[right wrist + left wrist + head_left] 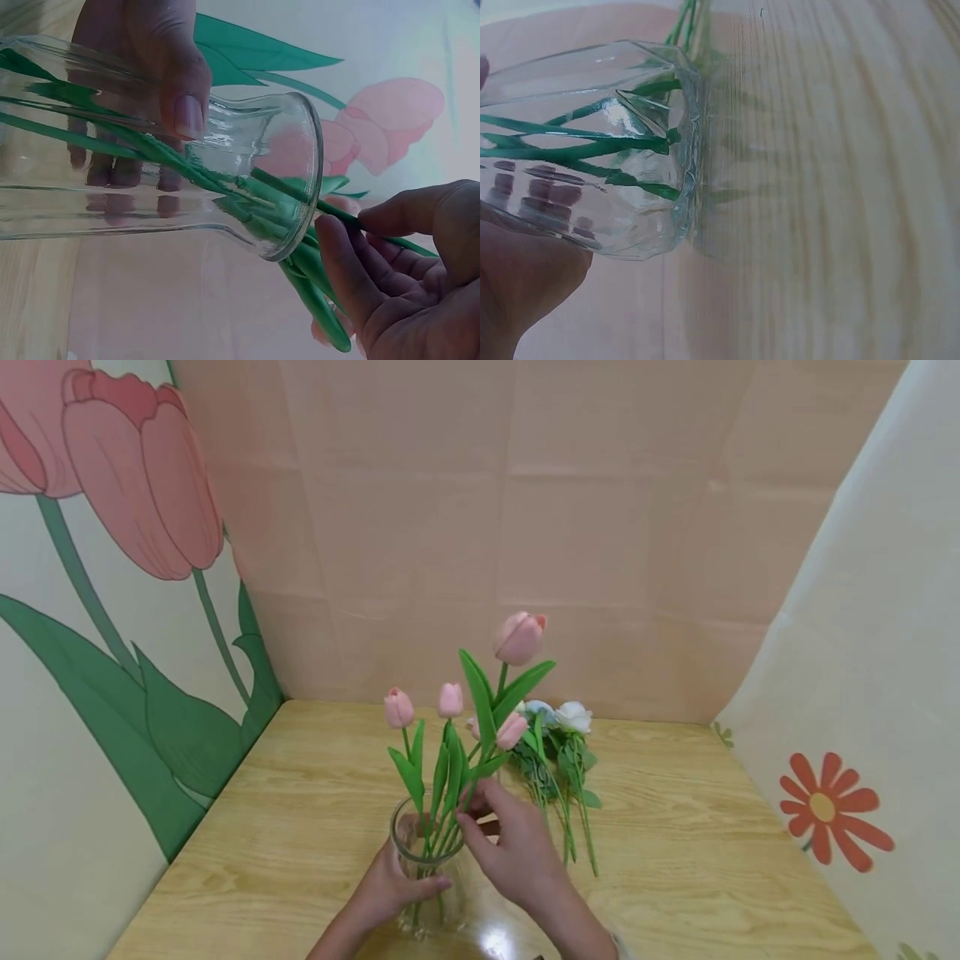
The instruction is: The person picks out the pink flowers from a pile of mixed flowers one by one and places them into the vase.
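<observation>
A clear glass vase [429, 860] stands on the wooden table, and my left hand [397, 881] grips it below the flared rim, thumb across the front. Green stems cross inside it down to the base, seen in the left wrist view. Several pink tulips [399, 708] with green leaves rise from the mouth. Between thumb and fingers, my right hand [513, 843] pinches the stem of a taller pink tulip [519, 639]. In the right wrist view that tulip's stem [341, 214] has its cut end just inside the vase's mouth.
White roses [573, 717] with dark leaves and long stems lie on the table [675, 827] behind and to the right of the vase. A pink backdrop [585, 527] closes off the back. Printed floral sheets [862, 677] hang at both sides.
</observation>
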The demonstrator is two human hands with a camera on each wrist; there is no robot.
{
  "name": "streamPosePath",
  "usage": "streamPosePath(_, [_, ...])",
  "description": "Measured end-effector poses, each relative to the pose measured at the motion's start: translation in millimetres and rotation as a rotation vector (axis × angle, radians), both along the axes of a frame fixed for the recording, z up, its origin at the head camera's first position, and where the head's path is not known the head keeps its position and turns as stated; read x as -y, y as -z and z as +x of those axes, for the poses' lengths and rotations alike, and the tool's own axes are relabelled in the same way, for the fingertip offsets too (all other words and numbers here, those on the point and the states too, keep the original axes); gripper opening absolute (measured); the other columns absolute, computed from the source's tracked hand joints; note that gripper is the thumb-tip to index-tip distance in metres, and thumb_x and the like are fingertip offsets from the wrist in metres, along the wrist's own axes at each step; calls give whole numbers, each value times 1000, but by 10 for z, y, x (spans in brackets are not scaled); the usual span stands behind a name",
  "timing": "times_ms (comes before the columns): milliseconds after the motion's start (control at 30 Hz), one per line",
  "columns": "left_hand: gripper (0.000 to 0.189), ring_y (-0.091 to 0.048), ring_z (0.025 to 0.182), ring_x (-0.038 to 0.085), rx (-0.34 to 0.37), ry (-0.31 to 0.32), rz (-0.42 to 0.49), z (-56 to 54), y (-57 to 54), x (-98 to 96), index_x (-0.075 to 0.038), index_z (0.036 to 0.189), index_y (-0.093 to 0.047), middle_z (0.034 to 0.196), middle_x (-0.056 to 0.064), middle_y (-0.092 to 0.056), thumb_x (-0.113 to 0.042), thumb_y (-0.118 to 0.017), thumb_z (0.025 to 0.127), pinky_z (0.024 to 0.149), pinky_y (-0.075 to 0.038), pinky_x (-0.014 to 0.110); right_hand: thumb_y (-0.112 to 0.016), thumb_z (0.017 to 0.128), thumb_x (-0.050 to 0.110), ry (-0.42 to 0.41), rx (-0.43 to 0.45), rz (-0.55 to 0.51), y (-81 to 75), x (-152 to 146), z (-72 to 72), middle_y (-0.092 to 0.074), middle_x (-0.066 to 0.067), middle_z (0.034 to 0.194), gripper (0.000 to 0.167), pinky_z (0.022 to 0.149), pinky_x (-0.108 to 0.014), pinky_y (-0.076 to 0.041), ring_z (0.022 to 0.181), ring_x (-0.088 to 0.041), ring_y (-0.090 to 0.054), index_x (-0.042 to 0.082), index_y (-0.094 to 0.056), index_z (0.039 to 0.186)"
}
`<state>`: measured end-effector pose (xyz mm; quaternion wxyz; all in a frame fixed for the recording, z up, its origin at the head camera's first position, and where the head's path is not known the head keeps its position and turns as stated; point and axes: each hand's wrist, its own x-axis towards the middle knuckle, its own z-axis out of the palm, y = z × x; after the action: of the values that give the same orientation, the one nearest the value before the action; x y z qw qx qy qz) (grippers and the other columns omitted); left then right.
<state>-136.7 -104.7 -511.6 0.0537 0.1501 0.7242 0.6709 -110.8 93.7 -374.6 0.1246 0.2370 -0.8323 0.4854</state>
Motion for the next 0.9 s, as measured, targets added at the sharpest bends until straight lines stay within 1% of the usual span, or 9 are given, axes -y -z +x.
streamPosePath(233, [82,-45,137,34,11,7,15,-3,-14,10,-17,146,-41,145,10,-51,-14,-87,78,114,-32,63,-68,90,-4,12,-46,55,13,32,-7,-71,-1,90,20,74,-20,-59,85,-11,-69,14,-62,97])
streamPosePath(367, [81,-44,137,35,6,5,11,-7,-20,12,-17,145,-42,145,10,-51,-14,-87,78,114,-30,65,-68,91,-3,10,-55,71,3,42,-15,-71,-1,90,16,73,-20,-59,86,-12,-70,12,-64,96])
streamPosePath(467, [80,-45,137,36,-3,3,0,-5,-16,9,-18,144,-43,144,10,-52,-15,-87,77,113,-30,67,-68,92,0,4,-44,88,-8,39,-15,-72,-2,92,13,73,-20,-59,87,-14,-70,8,-65,100])
streamPosePath(600, [81,-45,136,36,4,4,-5,-1,-17,2,-16,144,-42,145,11,-51,-16,-87,78,113,-31,65,-68,93,3,13,-23,132,-14,28,-6,-71,0,95,14,73,-19,-58,88,-13,-70,10,-67,105])
streamPosePath(667, [82,-46,136,36,15,1,-11,5,-22,2,-14,145,-41,145,13,-51,-17,-88,77,113,-32,65,-68,94,4,19,-23,152,-15,23,-3,-71,2,95,13,73,-19,-58,88,-12,-69,11,-68,104])
streamPosePath(800, [86,-48,134,37,23,-12,-31,17,-28,6,-12,145,-40,146,16,-51,-21,-89,75,112,-32,66,-67,94,3,18,-19,147,-19,13,4,-71,1,93,9,73,-20,-58,87,-12,-68,8,-69,101])
streamPosePath(900, [85,-47,135,38,18,-12,-27,15,-30,2,-13,145,-41,146,15,-51,-19,-89,75,113,-29,67,-68,93,3,25,-18,136,-20,2,14,-71,1,92,9,73,-20,-58,87,-11,-68,9,-69,100])
